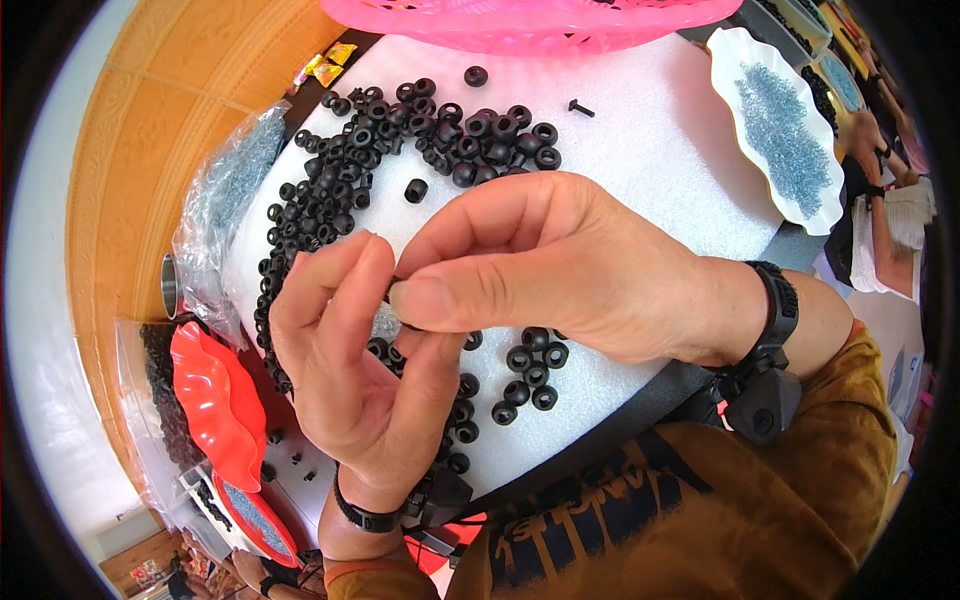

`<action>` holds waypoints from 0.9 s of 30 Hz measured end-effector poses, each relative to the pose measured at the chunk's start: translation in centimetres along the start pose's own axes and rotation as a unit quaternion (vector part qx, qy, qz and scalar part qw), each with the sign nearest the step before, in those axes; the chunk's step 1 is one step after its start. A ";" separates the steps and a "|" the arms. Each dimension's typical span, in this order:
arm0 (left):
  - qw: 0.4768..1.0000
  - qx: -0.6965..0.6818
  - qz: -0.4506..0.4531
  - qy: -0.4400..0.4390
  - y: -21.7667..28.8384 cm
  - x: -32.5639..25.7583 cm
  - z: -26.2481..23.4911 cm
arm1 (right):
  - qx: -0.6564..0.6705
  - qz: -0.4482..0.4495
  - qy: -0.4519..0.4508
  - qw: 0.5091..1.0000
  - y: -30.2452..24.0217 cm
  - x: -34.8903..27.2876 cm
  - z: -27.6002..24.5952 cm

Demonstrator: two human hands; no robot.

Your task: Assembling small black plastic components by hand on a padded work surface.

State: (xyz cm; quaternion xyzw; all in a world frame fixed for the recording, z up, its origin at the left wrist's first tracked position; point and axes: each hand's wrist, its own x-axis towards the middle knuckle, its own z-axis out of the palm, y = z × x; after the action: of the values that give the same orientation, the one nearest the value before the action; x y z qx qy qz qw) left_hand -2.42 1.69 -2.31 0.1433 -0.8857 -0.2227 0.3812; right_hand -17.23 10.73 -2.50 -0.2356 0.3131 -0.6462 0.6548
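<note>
My left hand and my right hand meet fingertip to fingertip above a white foam sheet. The right thumb and forefinger are pinched together, and a sliver of something dark shows between them. Beside the right thumb tip, the left fingers and thumb close in on the same spot. A small clear piece shows in the gap between the left fingers and thumb; whether it is held cannot be told. Around the hands lie many black bead-like parts with holes, with a smaller group below the right hand.
A pink basket stands at the far edge. At right is a white wavy dish of small clear bluish parts. A lone black pin lies on the foam. Left are a plastic bag and a red wavy dish. People sit nearby.
</note>
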 end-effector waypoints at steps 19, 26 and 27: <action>0.999 0.030 0.029 -0.029 0.4 -0.1 -0.7 | -0.042 0.034 0.016 0.998 -0.1 -0.3 0.2; 1.000 0.005 -0.003 -0.029 0.6 -0.5 -0.8 | 0.003 0.008 -0.035 0.999 -0.1 -0.3 0.1; 0.999 0.018 -0.008 -0.030 0.6 -0.4 -0.8 | 0.004 0.018 -0.030 0.999 0.0 -0.3 0.0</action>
State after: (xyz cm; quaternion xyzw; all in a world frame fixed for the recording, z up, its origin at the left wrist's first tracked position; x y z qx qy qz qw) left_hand -1.58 2.15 -1.79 0.1506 -0.8994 -0.2141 0.3501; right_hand -17.22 11.02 -2.43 -0.2465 0.2952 -0.6284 0.6762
